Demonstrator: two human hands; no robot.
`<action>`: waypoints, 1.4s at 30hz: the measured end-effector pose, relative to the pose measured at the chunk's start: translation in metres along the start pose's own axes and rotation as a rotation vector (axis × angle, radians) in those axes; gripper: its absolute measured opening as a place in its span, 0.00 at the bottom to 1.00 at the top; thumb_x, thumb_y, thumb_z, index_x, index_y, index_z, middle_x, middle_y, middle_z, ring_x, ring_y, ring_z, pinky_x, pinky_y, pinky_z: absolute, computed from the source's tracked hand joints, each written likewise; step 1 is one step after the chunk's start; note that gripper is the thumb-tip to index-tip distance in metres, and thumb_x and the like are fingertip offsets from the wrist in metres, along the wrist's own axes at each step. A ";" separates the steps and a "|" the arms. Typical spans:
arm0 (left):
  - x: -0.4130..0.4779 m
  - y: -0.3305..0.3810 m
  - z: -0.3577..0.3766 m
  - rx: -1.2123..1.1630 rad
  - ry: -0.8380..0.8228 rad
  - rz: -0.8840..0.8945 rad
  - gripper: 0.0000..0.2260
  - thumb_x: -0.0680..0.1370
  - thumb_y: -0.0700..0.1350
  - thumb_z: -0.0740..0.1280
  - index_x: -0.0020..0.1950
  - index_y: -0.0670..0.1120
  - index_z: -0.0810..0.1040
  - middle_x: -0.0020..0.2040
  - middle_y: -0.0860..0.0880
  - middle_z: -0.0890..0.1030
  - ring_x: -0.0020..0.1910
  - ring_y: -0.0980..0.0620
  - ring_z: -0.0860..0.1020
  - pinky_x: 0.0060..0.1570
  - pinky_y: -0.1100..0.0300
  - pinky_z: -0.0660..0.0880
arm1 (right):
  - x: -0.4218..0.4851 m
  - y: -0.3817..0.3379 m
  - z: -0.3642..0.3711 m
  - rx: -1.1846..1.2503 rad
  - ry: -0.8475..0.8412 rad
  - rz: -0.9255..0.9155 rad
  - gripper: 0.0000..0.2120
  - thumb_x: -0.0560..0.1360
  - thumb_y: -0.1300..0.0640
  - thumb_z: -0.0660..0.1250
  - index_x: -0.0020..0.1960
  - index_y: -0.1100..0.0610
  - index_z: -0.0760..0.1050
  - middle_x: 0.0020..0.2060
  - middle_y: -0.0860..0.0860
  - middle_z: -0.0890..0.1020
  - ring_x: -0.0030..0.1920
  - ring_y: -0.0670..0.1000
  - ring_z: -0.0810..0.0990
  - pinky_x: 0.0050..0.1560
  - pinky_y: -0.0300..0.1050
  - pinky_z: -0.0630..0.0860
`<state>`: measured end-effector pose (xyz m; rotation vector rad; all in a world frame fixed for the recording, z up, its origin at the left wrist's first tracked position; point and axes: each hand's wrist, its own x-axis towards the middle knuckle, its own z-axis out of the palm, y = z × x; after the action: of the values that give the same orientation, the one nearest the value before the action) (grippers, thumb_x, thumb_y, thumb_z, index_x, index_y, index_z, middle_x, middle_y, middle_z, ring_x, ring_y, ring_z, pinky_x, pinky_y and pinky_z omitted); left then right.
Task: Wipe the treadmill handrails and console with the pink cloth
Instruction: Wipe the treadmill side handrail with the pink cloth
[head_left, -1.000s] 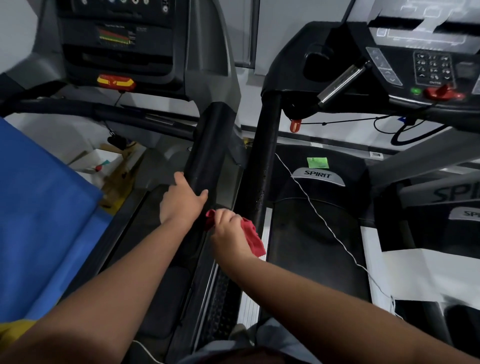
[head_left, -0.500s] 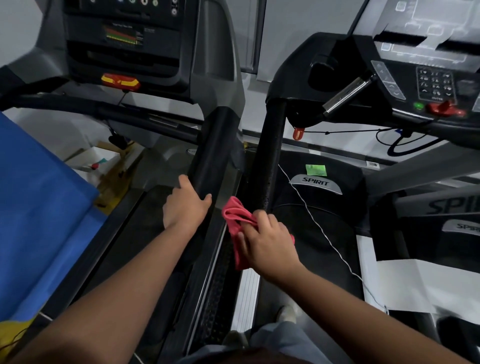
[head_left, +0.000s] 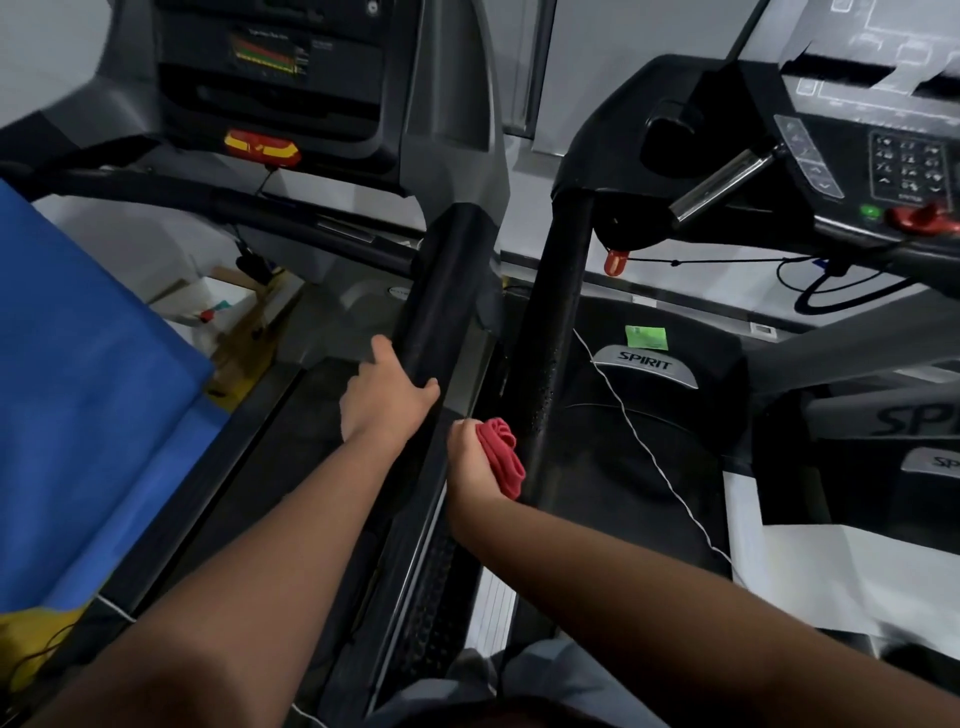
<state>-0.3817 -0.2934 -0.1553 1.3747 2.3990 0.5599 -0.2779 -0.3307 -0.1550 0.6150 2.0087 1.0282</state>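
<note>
Looking down from my head, I stand between two treadmills. At far left a blue sheet (head_left: 88, 395) covers something I cannot identify. Above it is the left treadmill's console (head_left: 270, 78), dark, with a red and yellow stop switch (head_left: 262, 146) under its screen.

My left hand (head_left: 387, 400) rests on the left treadmill's padded black handrail (head_left: 441, 306). Its grip is loose: the thumb lies on one side of the rail and the fingers curve over the other, and it holds nothing else.

Just to the right, my right hand (head_left: 470, 467) has a closed grip on the pink cloth (head_left: 501, 457), bunched into a wad that looks reddish in this dim light. The cloth sits in the gap between the machines, pressed against or just beside the low end of the right treadmill's slim black handrail (head_left: 556, 322); I cannot quite tell whether it touches.

Further right, a white cord (head_left: 649, 457) runs across the Spirit motor cover (head_left: 644, 364), and the right console's keypad (head_left: 909, 166) sits over a red safety key (head_left: 919, 218).

I judge the work to be early or midway. The cloth is only at the bottom of one rail. The upper rails and both consoles appear to be still ahead of me, though nothing here shows which surfaces are already clean.
</note>
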 end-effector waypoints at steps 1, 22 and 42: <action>0.000 -0.001 0.000 -0.006 -0.003 -0.002 0.28 0.73 0.56 0.69 0.66 0.46 0.60 0.57 0.40 0.76 0.52 0.39 0.77 0.51 0.46 0.76 | -0.002 -0.001 0.001 -0.054 -0.007 -0.031 0.18 0.81 0.56 0.53 0.39 0.67 0.67 0.32 0.57 0.68 0.30 0.52 0.66 0.30 0.47 0.60; 0.000 -0.002 0.002 0.006 0.017 0.018 0.27 0.74 0.55 0.68 0.65 0.44 0.61 0.55 0.39 0.77 0.52 0.38 0.77 0.49 0.48 0.75 | -0.051 -0.013 0.098 1.523 0.842 0.466 0.13 0.72 0.45 0.63 0.45 0.55 0.77 0.41 0.52 0.70 0.29 0.51 0.71 0.25 0.36 0.65; -0.002 -0.002 0.001 0.014 0.016 0.023 0.28 0.75 0.55 0.67 0.67 0.44 0.60 0.58 0.39 0.76 0.54 0.39 0.76 0.49 0.48 0.74 | 0.002 -0.013 0.001 0.052 -0.008 -0.150 0.10 0.76 0.56 0.60 0.46 0.63 0.72 0.34 0.61 0.73 0.37 0.55 0.70 0.36 0.48 0.63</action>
<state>-0.3815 -0.2959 -0.1565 1.4106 2.4069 0.5640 -0.2792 -0.3360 -0.1676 0.4868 2.0467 0.8852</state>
